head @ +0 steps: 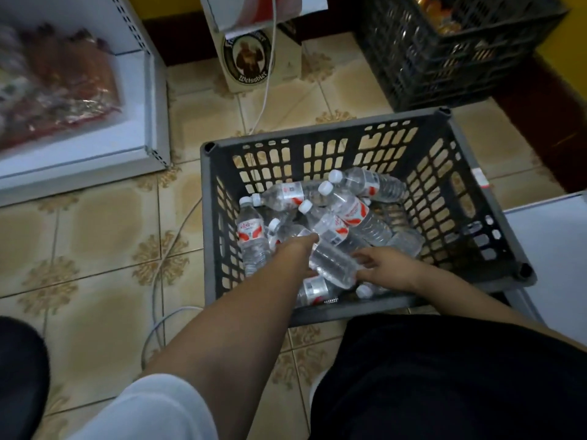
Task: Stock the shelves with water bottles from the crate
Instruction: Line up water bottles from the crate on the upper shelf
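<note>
A grey slatted crate (317, 314) stands on the tiled floor in front of me, with several clear water bottles with red-and-white labels and white caps lying loose inside. One water bottle (333, 262) lies slanted at the near side, cap pointing away. My left hand (297, 249) reaches in from the left and closes on its middle; the fingers are hidden under it. My right hand (386, 268) clasps its base end, thumb on top. A low white shelf (95, 154) sits to the left.
Blurred packaged goods (54, 84) lie on the white shelf. A black crate (444, 58) with orange items stands at the back right, and a beer carton (254, 58) at the back. A white cable (155, 300) trails over the floor. A white surface (552, 249) is at the right.
</note>
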### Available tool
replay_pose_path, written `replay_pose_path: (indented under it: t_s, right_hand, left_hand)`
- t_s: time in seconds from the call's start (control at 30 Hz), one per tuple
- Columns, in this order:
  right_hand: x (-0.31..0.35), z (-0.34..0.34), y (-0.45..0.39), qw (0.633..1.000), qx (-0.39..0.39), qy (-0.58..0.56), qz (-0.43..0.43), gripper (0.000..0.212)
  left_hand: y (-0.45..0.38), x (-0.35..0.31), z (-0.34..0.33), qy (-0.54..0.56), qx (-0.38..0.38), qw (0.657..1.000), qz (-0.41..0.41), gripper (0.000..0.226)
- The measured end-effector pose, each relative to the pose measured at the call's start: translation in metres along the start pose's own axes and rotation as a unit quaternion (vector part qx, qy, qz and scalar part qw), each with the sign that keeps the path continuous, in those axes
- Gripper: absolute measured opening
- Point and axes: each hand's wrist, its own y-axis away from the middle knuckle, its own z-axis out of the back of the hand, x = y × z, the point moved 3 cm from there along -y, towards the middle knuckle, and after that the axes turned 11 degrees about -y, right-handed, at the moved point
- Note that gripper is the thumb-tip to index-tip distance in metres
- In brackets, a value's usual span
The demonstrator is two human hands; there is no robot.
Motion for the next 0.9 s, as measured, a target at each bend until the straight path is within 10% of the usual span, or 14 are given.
replay_pose_path:
  t_s: [0.47, 0.9]
  right_hand:
    - [0.076, 0.049, 0.088, 0.983, -0.161, 0.02, 0.082, 0.098]
    - [0.142, 0.159, 0.379, 0.909, -0.338, -0.152, 0.191, 0.054]
  left_hand:
    - [0.171, -0.031, 0.046, -0.011, 0.125, 0.953, -0.275, 0.046]
    - [0.505, -0.097, 0.036, -0.099, 0.21, 0.759, -0.609, 0.038]
